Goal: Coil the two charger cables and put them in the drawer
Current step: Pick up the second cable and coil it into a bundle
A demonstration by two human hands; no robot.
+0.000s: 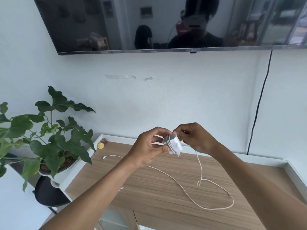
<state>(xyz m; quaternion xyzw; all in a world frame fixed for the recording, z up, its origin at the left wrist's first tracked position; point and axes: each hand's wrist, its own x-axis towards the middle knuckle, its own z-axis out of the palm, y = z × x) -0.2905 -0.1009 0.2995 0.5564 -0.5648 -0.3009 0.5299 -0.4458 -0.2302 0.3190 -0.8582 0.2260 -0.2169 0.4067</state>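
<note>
Above the cabinet top (149,185), hands (172,141) grip the charger (175,144).

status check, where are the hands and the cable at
Left hand grips white charger block, few turns wound. Right hand pinches cream cable at block. Most cable loose on wooden tabletop. No obstruction.

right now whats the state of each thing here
charger brick: held up, a few cable turns wrapped on it
white cable: mostly loose on the wooden top
left hand: gripping the brick
right hand: pinching cable at the brick
TV: off
</note>
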